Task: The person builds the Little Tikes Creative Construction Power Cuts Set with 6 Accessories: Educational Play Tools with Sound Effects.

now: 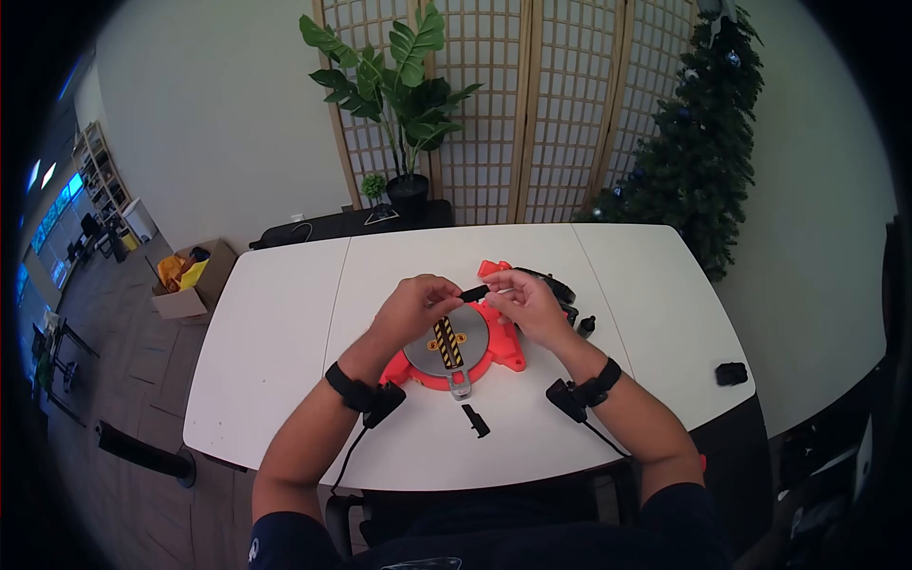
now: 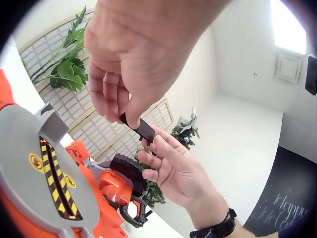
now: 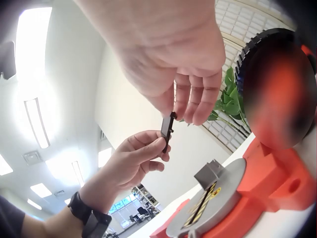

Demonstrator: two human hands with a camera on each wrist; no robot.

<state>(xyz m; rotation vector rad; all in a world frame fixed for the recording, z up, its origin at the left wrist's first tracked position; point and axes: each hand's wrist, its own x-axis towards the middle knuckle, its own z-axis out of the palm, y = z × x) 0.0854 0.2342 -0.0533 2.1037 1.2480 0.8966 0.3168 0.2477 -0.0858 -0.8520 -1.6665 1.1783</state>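
Evidently a two-handed hold.

Bar (image 1: 473, 294), black: raised off the counter (image 1: 266, 389), above the red base (image 1: 509, 357).
Left hand (image 1: 415, 309): grip pinching one end between thumb and fingers.
Right hand (image 1: 525, 306): grip pinching the other end, probably to steady the bar and keep its middle in sight.
Disc (image 1: 418, 353), grey: lying in the base, its striped strip (image 1: 447, 344) uncovered.
Tab (image 1: 476, 421), black: loose on the counter, on the person's side of the base, likely for easy reach.

Left wrist view: orange housing (image 2: 115, 187) and black handle (image 2: 143, 212), largely masked by the right hand in the head view.
Right wrist view: small pegs (image 3: 172, 131) on the bar, indistinct from the head.
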